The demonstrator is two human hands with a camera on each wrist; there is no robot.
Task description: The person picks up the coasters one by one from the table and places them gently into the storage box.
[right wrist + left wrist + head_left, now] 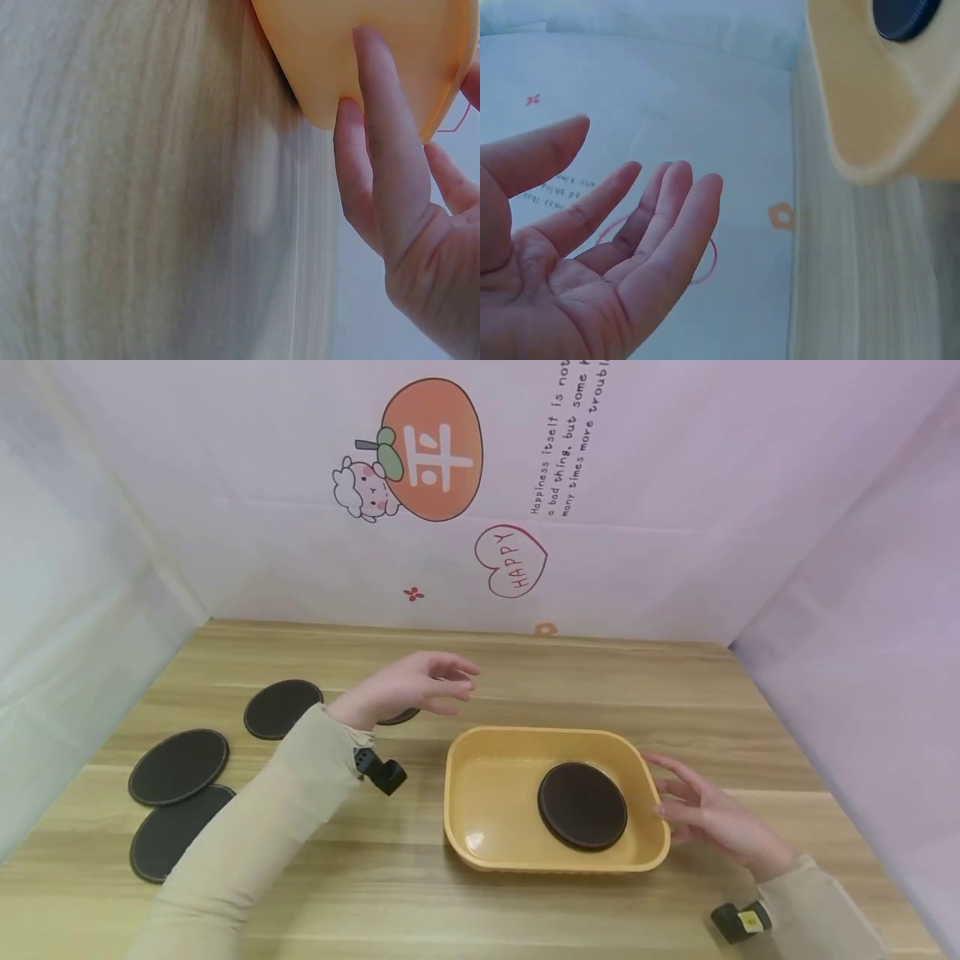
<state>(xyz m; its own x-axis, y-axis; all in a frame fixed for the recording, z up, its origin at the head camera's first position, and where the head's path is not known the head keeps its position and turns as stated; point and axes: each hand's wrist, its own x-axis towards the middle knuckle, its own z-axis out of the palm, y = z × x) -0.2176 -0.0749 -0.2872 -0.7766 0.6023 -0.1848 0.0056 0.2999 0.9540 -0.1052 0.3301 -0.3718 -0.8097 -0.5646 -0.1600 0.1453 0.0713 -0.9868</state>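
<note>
A yellow rectangular plastic container point(491, 793) sits on the table, with a round dark coaster point(582, 806) lying inside toward its right end. My left hand point(427, 683) is raised beyond the container's far left corner, holding nothing. In the left wrist view its fingers point(679, 225) are spread and loosely bent. My right hand point(705, 818) is at the container's right end, fingertips against the outer wall and rim. The right wrist view shows those fingers point(382, 105) fairly straight along the wall. Another coaster point(401, 717) is partly hidden behind my left hand.
On the left side of the table point(375, 893), one black coaster point(180, 766) overlaps another point(168, 839), which my left sleeve partly covers. A further coaster point(283, 708) lies farther back. A printed white cloth point(637, 552) hangs behind the table and along both sides.
</note>
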